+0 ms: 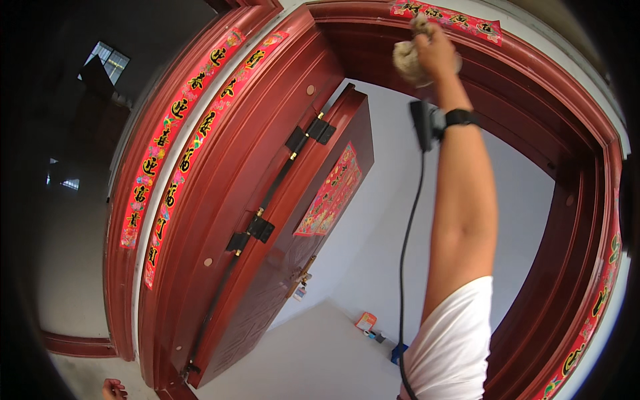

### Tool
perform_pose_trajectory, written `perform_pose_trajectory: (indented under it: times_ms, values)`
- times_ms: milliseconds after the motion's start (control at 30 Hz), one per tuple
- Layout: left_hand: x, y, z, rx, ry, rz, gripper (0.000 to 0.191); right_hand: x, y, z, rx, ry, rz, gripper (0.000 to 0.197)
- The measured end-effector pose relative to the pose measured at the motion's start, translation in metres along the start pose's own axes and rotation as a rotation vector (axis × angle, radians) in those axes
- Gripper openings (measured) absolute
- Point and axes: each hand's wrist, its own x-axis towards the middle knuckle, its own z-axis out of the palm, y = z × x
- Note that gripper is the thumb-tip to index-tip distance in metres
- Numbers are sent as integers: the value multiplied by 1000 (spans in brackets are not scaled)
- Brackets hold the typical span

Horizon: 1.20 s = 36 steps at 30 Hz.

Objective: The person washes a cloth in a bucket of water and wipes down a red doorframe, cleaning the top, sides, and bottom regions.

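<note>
Raised high on a long arm, my right hand (437, 52) grips a bunched beige cloth (411, 64) at the top of the dark red door frame (367, 37). Part of the cloth overlaps the edge of a red paper banner (462, 20) with black writing, pasted on the frame's head. A black strap (461, 118) circles my right wrist, with a small dark device (422, 125) on it. Low at the left rim, my left hand (114, 389) hangs partly cut off, fingers loosely curled and nothing seen in it.
A red door (280, 240) stands ajar on black hinges (261, 229), keys (300, 291) at its lock. Long red paper strips (165, 135) run down the left frame. A black cable (404, 250) trails past my arm. Small items, including an orange-and-white packet (366, 320), lie on the floor inside.
</note>
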Motion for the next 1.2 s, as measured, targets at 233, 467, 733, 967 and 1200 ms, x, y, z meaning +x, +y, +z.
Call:
perform_pose_trajectory:
  times_ms: [233, 467, 733, 967, 1200]
  values:
    - [41, 9, -33, 87, -57, -48, 33, -100, -47, 56, 403, 87, 208, 34]
    - [126, -34, -44, 1, 175, 126, 19, -98, -84, 26, 225, 423, 60, 34]
    - [269, 158, 6, 205, -39, 548, 22, -18, -55, -56, -139, 851, 15, 60]
    - [332, 331, 93, 189, 111, 1034, 52, 36, 1, -182, -599, 1092, 318, 48]
    - [374, 369, 156, 140, 164, 1033, 78, 50, 87, -247, -628, 908, 357, 67]
